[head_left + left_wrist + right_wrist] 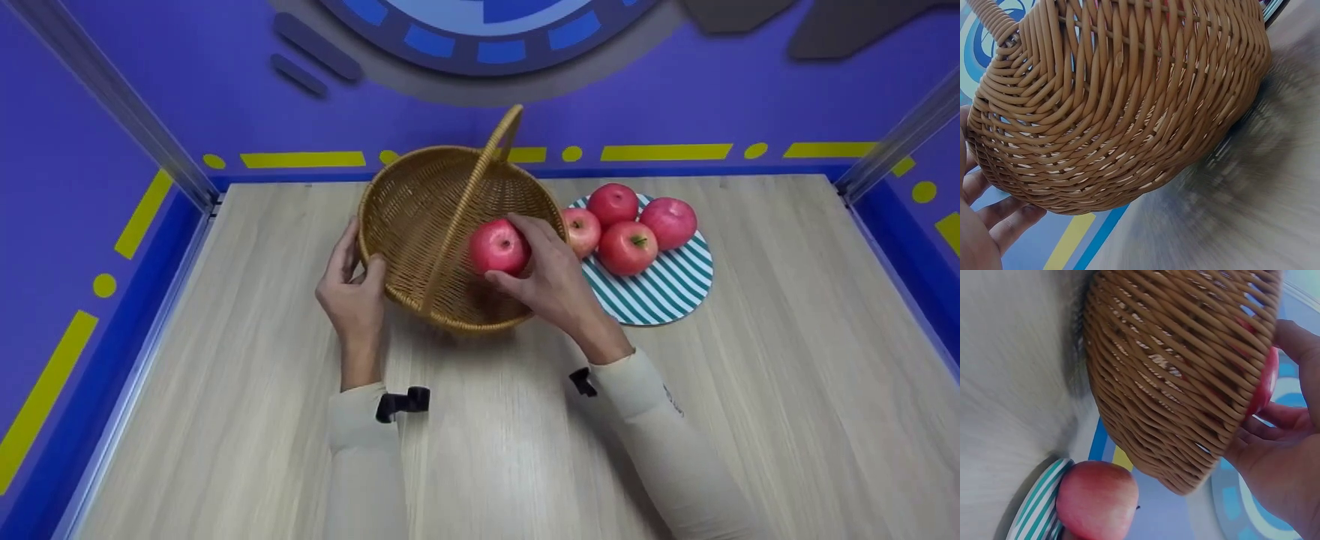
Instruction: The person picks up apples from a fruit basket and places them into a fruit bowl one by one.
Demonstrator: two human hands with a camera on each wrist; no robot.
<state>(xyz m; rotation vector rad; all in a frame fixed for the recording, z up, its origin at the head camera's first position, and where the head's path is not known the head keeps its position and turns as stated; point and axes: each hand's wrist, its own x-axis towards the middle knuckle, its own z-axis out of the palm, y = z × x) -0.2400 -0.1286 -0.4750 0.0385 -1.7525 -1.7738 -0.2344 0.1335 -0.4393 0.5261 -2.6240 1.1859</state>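
A brown wicker basket (420, 217) with an arched handle is tilted above the table. My left hand (354, 289) grips its left rim, thumb over the edge and fingers along the outer wall. In the left wrist view, fingers (1013, 222) support the woven side of the basket (1117, 112). My right hand (553, 274) holds a red apple (496, 247) between thumb and fingers, over the basket's right half. From the right wrist, the apple (1266, 382) shows partly behind the basket wall (1174, 365), with the right hand (1280, 450) around it.
Several red apples (628, 247) sit on a round green-and-white striped mat (660, 300) right of the basket; the leftmost is partly hidden by the rim. Behind the wooden table (495, 435) stands a blue-purple wall (675, 97) with yellow marks. Side panels bound the left and right.
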